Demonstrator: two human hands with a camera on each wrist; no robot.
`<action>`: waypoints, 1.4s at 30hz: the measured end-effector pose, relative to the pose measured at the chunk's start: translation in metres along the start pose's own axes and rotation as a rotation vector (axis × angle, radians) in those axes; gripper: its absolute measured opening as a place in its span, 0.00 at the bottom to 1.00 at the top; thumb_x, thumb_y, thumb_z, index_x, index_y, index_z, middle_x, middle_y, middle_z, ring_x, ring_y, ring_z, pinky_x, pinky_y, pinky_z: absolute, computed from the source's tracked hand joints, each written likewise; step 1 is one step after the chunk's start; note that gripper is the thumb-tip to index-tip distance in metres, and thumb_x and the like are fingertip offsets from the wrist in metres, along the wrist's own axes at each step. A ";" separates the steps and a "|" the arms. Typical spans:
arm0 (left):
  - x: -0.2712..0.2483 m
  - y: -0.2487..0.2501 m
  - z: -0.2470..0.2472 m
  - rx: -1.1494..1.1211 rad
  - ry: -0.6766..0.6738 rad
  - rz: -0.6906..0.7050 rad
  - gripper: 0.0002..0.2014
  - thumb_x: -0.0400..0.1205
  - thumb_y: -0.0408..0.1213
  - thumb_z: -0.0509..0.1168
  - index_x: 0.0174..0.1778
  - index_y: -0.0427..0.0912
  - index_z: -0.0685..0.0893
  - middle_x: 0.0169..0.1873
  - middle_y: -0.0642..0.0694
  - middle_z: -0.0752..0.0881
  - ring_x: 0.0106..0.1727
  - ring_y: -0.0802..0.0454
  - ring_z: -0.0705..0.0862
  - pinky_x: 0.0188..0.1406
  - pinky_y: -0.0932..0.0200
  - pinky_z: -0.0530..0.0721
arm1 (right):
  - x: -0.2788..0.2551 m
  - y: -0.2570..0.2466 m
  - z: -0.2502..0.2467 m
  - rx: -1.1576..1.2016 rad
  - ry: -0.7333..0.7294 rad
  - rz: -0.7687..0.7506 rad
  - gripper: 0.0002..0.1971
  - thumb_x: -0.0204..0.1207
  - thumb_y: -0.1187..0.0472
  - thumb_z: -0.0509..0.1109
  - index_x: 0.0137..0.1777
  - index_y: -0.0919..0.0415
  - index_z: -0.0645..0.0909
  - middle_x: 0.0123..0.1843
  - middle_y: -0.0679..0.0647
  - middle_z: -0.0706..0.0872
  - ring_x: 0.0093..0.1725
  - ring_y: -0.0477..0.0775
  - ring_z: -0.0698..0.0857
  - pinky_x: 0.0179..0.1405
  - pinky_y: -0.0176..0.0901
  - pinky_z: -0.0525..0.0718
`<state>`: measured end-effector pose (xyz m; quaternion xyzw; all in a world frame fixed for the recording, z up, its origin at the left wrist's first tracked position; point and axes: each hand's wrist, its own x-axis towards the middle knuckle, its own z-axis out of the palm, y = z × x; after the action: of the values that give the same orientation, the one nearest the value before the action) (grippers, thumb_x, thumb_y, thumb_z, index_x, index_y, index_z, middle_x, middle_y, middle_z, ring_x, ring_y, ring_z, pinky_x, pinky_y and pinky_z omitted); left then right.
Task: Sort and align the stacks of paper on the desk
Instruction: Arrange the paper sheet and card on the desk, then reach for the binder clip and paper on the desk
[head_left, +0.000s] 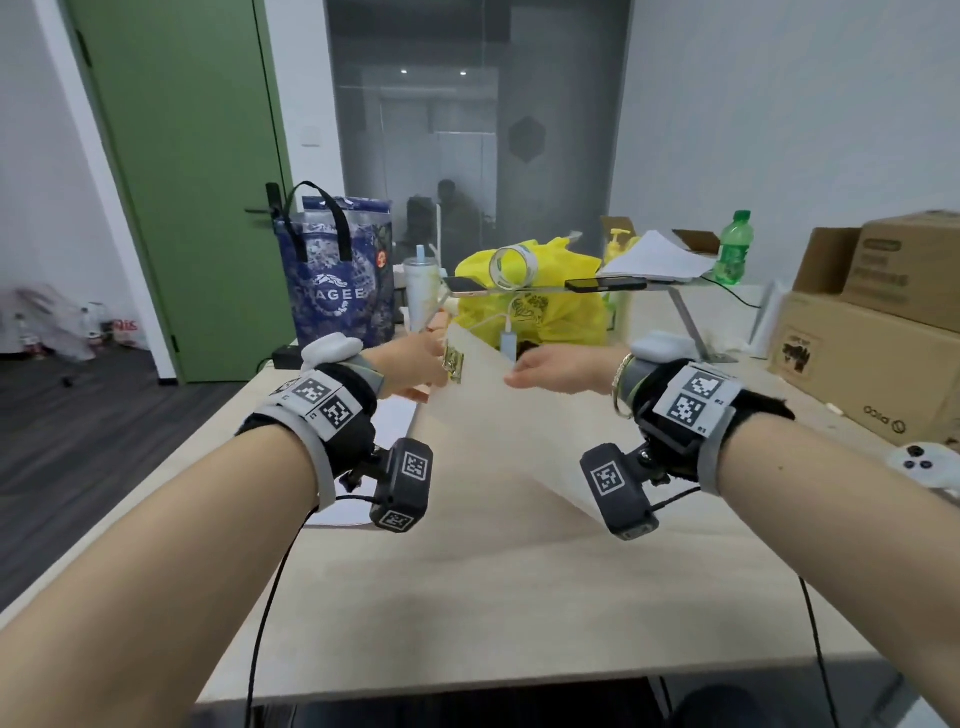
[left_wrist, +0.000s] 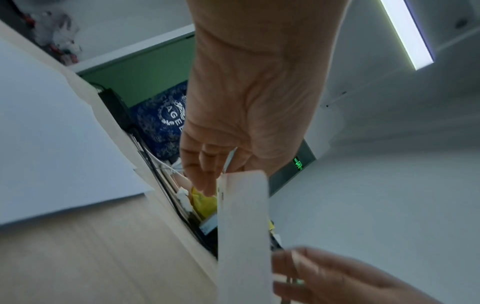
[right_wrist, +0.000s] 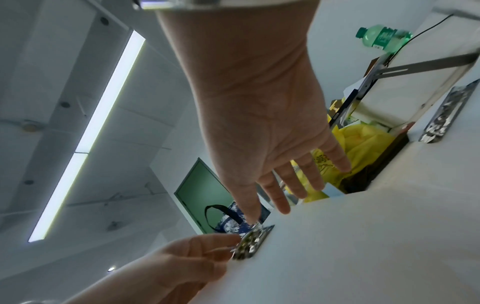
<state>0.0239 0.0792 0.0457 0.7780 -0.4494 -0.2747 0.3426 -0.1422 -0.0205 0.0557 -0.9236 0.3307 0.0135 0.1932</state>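
Observation:
A clipped paper stack (head_left: 519, 441) is held up off the desk (head_left: 467, 597), tilted, with its lower edge near the desktop. A gold patterned binder clip (head_left: 454, 362) sits on its top left corner. My left hand (head_left: 415, 366) pinches that clip (right_wrist: 252, 242) between thumb and finger. My right hand (head_left: 540, 371) holds the stack's top edge a little to the right, thumb in front, its straight fingers (right_wrist: 306, 181) behind the stack (right_wrist: 363, 246). The left wrist view shows the stack (left_wrist: 241, 236) edge-on. A loose white sheet (head_left: 392, 426) lies flat under my left wrist.
Behind the stack are a yellow plastic bag (head_left: 535, 291), a blue tote bag (head_left: 337, 280), a tumbler (head_left: 418, 291) and a stand with phones (head_left: 605, 284) and papers (head_left: 654, 257). A green bottle (head_left: 733, 247), cardboard boxes (head_left: 872, 338) and a white controller (head_left: 924, 462) fill the right side.

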 end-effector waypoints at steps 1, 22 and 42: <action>0.001 -0.004 0.001 0.047 0.005 -0.022 0.17 0.81 0.23 0.61 0.65 0.37 0.79 0.57 0.44 0.83 0.56 0.47 0.81 0.48 0.55 0.85 | 0.002 0.006 0.003 -0.055 -0.033 0.020 0.26 0.82 0.42 0.58 0.71 0.60 0.76 0.71 0.55 0.79 0.70 0.58 0.78 0.72 0.57 0.76; 0.018 -0.053 0.039 0.831 -0.126 -0.294 0.35 0.83 0.64 0.48 0.72 0.38 0.76 0.69 0.43 0.79 0.70 0.44 0.77 0.71 0.53 0.70 | 0.031 0.083 0.058 -0.395 -0.262 0.268 0.51 0.66 0.27 0.65 0.83 0.54 0.54 0.83 0.52 0.63 0.81 0.57 0.65 0.80 0.54 0.63; 0.000 -0.060 0.057 0.993 -0.182 -0.256 0.35 0.83 0.63 0.50 0.69 0.34 0.77 0.69 0.41 0.80 0.70 0.45 0.78 0.68 0.57 0.73 | 0.044 0.087 0.065 -0.479 -0.325 0.271 0.61 0.58 0.18 0.60 0.84 0.47 0.39 0.86 0.58 0.50 0.85 0.60 0.56 0.82 0.60 0.56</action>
<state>0.0128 0.0847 -0.0363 0.8684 -0.4547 -0.1347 -0.1448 -0.1546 -0.0850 -0.0420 -0.8762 0.4027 0.2642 0.0168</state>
